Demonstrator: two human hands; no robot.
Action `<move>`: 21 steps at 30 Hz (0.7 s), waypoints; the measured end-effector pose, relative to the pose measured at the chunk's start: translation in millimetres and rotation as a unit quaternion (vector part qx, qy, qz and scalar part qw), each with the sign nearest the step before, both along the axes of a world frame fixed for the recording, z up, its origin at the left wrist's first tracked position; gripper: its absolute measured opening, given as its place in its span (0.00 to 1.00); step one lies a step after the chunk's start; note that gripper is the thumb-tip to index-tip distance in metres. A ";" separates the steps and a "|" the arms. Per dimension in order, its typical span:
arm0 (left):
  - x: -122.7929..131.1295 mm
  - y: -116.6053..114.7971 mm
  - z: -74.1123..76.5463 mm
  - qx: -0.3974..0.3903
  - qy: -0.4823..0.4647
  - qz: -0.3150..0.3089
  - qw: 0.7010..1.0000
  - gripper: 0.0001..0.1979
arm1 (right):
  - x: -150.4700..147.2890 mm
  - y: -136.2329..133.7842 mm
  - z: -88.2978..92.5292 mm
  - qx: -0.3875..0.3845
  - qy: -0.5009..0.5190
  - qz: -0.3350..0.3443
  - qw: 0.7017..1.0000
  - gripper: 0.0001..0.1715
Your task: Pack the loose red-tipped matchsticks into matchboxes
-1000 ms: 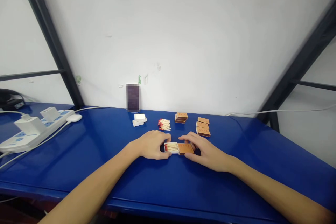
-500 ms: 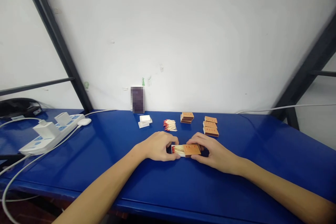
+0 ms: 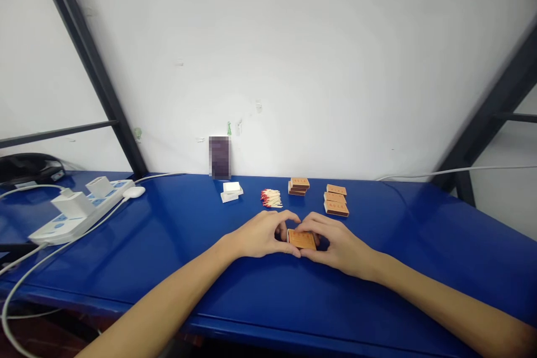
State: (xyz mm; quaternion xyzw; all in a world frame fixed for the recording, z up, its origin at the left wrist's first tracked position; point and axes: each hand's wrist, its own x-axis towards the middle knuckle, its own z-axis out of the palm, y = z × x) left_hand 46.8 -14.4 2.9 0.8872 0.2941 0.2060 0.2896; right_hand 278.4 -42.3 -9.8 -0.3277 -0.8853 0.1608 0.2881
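Observation:
An orange matchbox [image 3: 301, 239] lies on the blue table [image 3: 176, 268] with both hands around it. My left hand [image 3: 262, 233] curls round its left end, thumb and fingers pinching it. From the right, my right hand [image 3: 333, 243] grips its other end and sides. The drawer no longer shows; only the orange sleeve is visible. Just behind the hands lies a small heap of loose red-tipped matches [image 3: 271, 198].
Behind are a stack of orange matchboxes [image 3: 298, 186], three more in a row [image 3: 335, 200], and small white boxes [image 3: 231, 191]. A white power strip with chargers [image 3: 79, 207] and cables sits at the left. A dark blurred card [image 3: 220, 157] leans on the wall.
The white drawer with matches, which stuck out on the left, has slid into the orange sleeve. My left hand has moved right, up against the box; the view has shifted slightly.

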 end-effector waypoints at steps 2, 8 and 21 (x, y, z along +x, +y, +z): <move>0.4 -1.0 0.3 -0.002 -0.004 -0.005 1.000 0.33 | -1.5 -1.3 -0.7 0.010 0.004 0.008 1.000 0.13; -3.6 -5.7 8.1 0.066 0.039 -0.017 0.997 0.38 | -5.7 -2.7 -5.4 0.037 -0.006 -0.022 0.999 0.13; -2.6 -11.0 3.2 0.113 0.053 -0.017 0.992 0.32 | -8.8 -0.4 -6.2 0.093 -0.094 -0.053 0.990 0.13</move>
